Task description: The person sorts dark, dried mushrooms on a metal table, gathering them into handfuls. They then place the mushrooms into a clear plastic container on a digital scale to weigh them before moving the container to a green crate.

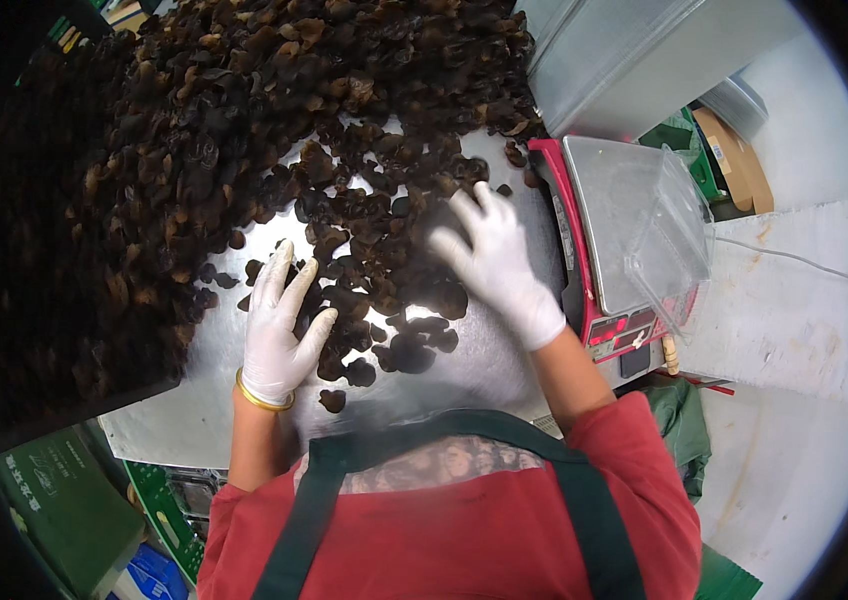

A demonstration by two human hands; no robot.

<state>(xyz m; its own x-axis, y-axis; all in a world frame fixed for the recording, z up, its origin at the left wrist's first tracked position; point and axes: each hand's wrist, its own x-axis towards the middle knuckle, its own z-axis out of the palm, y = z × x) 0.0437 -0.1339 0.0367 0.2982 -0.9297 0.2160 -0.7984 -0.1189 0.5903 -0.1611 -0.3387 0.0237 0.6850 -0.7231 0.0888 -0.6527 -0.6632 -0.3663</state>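
Dark brown wood ear mushrooms are heaped across the far and left parts of a metal tabletop. A thinner scatter of loose wood ear pieces lies between my two gloved hands. My left hand, in a white glove, rests its spread fingers at the left edge of this scatter. On the other side, my right hand reaches over the pieces, its fingers apart and blurred. Neither hand shows a piece gripped in it. Some pieces are hidden under the fingers.
A red digital scale stands to the right, with a clear plastic container tilted on its metal pan. Stacked clear containers rise behind it. At lower left are a green box and a green crate holding plastic trays.
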